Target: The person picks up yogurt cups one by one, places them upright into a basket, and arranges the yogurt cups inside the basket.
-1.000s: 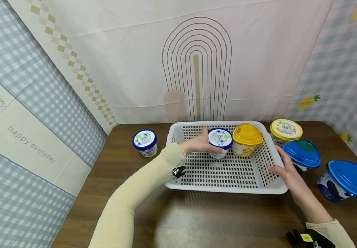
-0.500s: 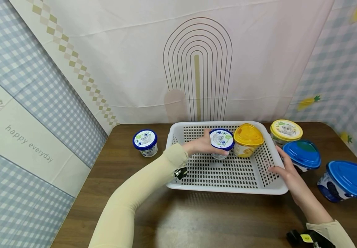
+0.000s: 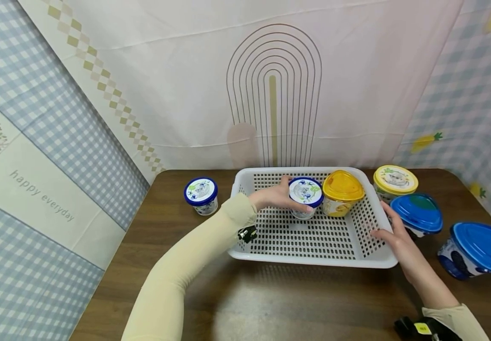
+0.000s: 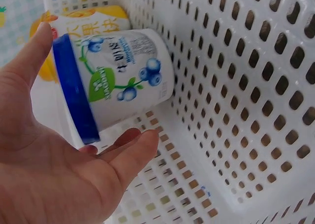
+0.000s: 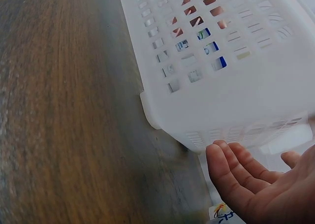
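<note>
A white plastic basket (image 3: 313, 262) with slotted walls stands on the wooden table. Inside it are a blue-rimmed blueberry yogurt cup (image 3: 305, 193) and, right beside that, a yellow-lidded tub (image 3: 342, 187). My left hand (image 3: 276, 196) reaches in around the blueberry cup, thumb and fingers spread to either side. In the left wrist view the fingers (image 4: 135, 157) look fairly straight, with a gap between them and the cup (image 4: 125, 79). My right hand (image 3: 396, 237) holds the basket's right side, thumb inside the wall and fingers outside. From the right wrist, the fingertips (image 5: 219, 152) meet the basket's outer corner.
Another blue-rimmed cup (image 3: 200, 195) stands on the table left of the basket. To the right are a yellow-lidded cup (image 3: 395, 181), a blue-lidded tub (image 3: 416, 213) and a larger blue-lidded tub (image 3: 479, 248). A printed cloth (image 3: 185, 94) hangs behind the table.
</note>
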The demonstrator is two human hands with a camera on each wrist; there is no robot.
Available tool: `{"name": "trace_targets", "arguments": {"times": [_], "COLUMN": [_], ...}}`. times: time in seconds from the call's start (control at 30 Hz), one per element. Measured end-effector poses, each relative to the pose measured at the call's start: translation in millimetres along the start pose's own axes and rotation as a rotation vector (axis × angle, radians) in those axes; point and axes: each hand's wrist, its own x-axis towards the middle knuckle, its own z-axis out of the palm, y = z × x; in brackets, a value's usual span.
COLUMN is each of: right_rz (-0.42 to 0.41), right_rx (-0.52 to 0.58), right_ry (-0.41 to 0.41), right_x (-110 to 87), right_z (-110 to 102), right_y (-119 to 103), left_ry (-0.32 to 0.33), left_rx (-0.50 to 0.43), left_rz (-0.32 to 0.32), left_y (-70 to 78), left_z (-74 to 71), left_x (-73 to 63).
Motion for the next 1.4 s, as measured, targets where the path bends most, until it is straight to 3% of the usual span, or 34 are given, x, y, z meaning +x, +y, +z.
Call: {"name": "trace_targets", "arguments": {"times": [0.27,0.47,0.73,0.97,1.17,1.4], "right_rz": [-0.01,-0.012,-0.019,-0.024,-0.018,-0.009], "right_rx": [-0.002,0.004,0.005,0.015,0.017,0.019], "right_ry": [0.0,-0.002,-0.005,-0.002,-0.002,0.003], "right_x": [-0.7,-0.1,0.8,-1.1,-1.4,-1.6], "right_z": [0,0,-1,0,0,1], "right_y": [-1,0,1,1,1,0], "left_ry": [0.044,0.058,0.136,0.222,0.297,0.346], "left_rx": [0.088,0.053,0.034,-0.005,-0.057,-0.105], "left_rz": [0.031,0.05,0.096,0.125,0.112,0.082], "left_y": [6.1,10.9,8.3,-2.6,-17.3,-37.2], "left_z": [-14.3,-26.5,-50.4,-75.8,-97.4,-123.0], "left_x": [-4.7,-11.8,-21.4,-36.0,-50.4,-76.5]}}
